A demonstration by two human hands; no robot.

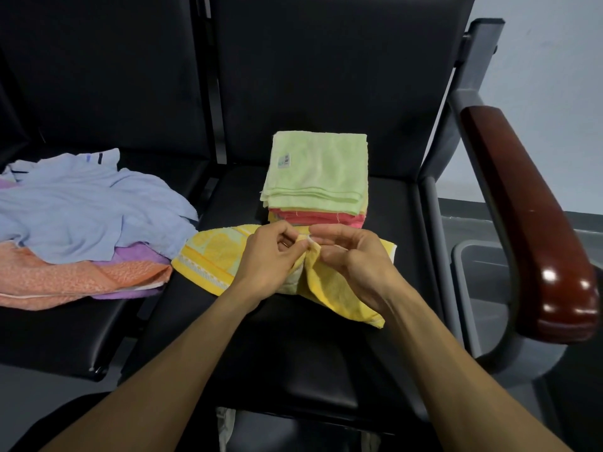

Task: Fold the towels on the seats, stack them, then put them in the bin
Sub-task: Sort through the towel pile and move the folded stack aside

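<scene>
hands (pixel 306 252) pinching yellow towel (pixel 208 256), label unreadable

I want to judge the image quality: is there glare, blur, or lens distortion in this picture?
Head view: bright glare spots on the glossy wooden armrest; wide-angle bending curves the armrest and seat frame near the edges; the green towel is sharp; both hands, left hand and right hand, look slightly soft.

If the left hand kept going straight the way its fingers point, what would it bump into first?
Probably the right hand. The left hand points rightward across the yellow towel both pinch, and their fingertips nearly touch, though depth is hard to judge.
</scene>
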